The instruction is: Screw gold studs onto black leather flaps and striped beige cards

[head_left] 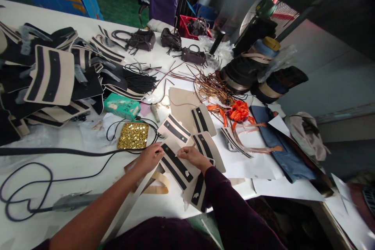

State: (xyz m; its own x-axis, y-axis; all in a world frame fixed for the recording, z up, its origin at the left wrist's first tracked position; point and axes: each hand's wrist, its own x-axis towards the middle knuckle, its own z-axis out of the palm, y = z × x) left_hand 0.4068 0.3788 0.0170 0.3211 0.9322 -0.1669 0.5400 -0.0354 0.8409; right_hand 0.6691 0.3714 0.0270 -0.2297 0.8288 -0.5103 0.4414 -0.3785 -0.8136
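Beige panels with black stripes lie at the middle of the white table. My left hand (150, 159) is at the upper left edge of one striped panel (177, 164), its fingers pinched together; what they hold is too small to make out. Over the same panel's upper right side is my right hand (191, 155), thumb and finger pressed together on something I cannot make out. Another striped panel (174, 130) lies just above, and one more (208, 148) is to the right. A small white piece sits on the near end of the panel between my hands.
A tray of gold studs (133, 136) and a green box (122, 106) stand left of my hands. Striped pieces (51, 75) are heaped farther left. Orange ribbon (240, 111), brown cords (213, 86) and tape rolls (238, 72) are at the right. A black cable crosses the left side.
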